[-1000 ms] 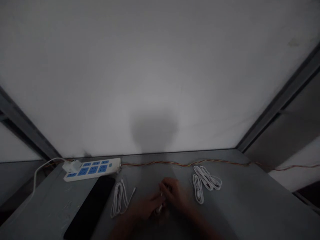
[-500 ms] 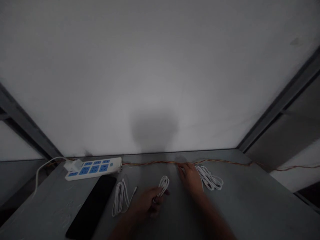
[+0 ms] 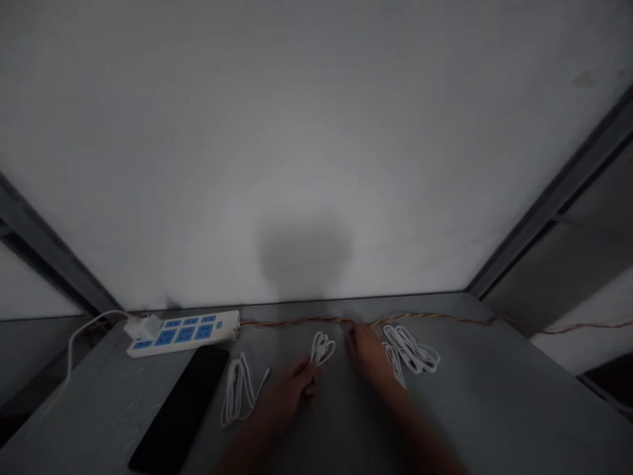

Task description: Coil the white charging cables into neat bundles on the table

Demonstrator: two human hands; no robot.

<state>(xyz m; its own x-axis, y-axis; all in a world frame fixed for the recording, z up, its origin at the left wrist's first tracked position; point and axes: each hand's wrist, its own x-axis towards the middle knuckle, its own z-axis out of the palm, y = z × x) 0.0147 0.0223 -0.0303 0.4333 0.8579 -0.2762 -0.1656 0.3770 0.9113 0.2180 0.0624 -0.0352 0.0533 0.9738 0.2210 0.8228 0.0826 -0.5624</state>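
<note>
Low in the middle, my left hand (image 3: 294,389) pinches a small coiled white cable (image 3: 322,348), whose loops stick out past the fingertips. To its right, my right hand (image 3: 368,349) rests at the twisted red-orange wire (image 3: 297,321); its fingertips are dark and blurred, so what they hold, if anything, does not show. Coiled white cables (image 3: 413,349) lie just right of that hand, partly behind its wrist. Another white cable (image 3: 238,389) lies looped on the grey table, left of my left hand.
A white power strip (image 3: 185,334) with blue sockets and a plugged-in white adapter (image 3: 143,327) lies at the back left. A black flat device (image 3: 180,409) is in front of it. Behind the table (image 3: 494,396) rises a pale wall, with dark metal posts on both sides.
My left hand has moved slightly up and left with its cable. My right hand has shifted a little left, and more of the white cables beside its wrist shows.
</note>
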